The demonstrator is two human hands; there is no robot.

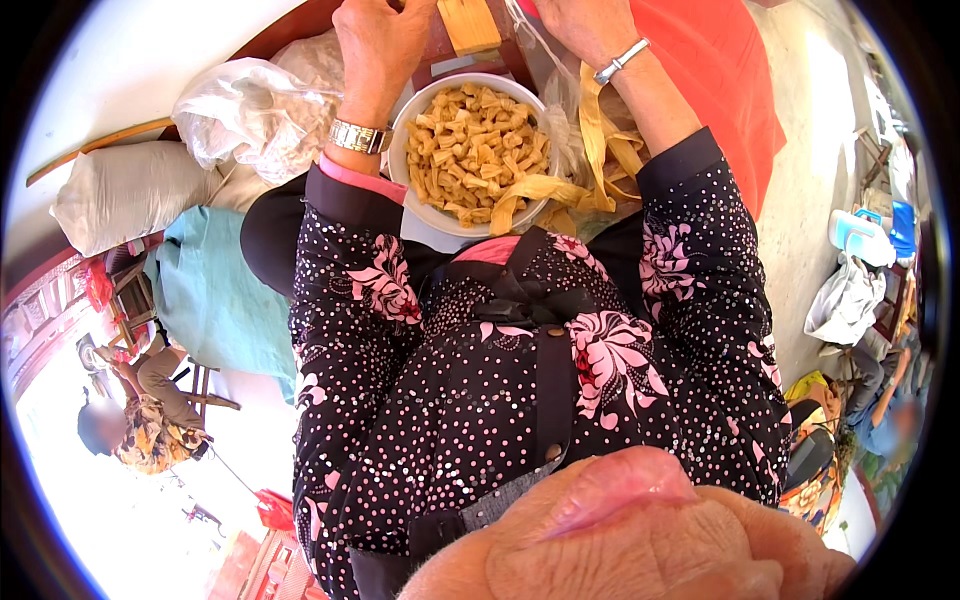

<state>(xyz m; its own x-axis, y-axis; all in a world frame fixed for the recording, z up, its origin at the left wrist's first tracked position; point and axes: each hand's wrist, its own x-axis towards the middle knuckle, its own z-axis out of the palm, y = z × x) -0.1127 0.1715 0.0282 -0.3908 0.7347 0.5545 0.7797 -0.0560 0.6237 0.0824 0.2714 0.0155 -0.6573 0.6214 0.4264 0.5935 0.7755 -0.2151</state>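
Note:
My left hand (382, 32) is at the top edge, above the left rim of a white bowl (400, 150). The bowl holds a heap of short, tan knotted pieces (470, 140). My right hand (585, 28) is above the bowl's right side, beside clear plastic and thin pale strands. Long yellowish strips (595, 125) hang below it and trail over the bowl's lower right rim. Both hands' fingertips are cut off by the frame, so their grip is hidden. A wooden block (468, 22) lies between the hands.
Clear plastic bags (235, 115), a pale sack (115, 200) and teal cloth (210, 290) are left. Red cloth (725, 110) is right, with containers (860, 238) beyond. A seated person (150, 420) is far left, another (885, 400) far right.

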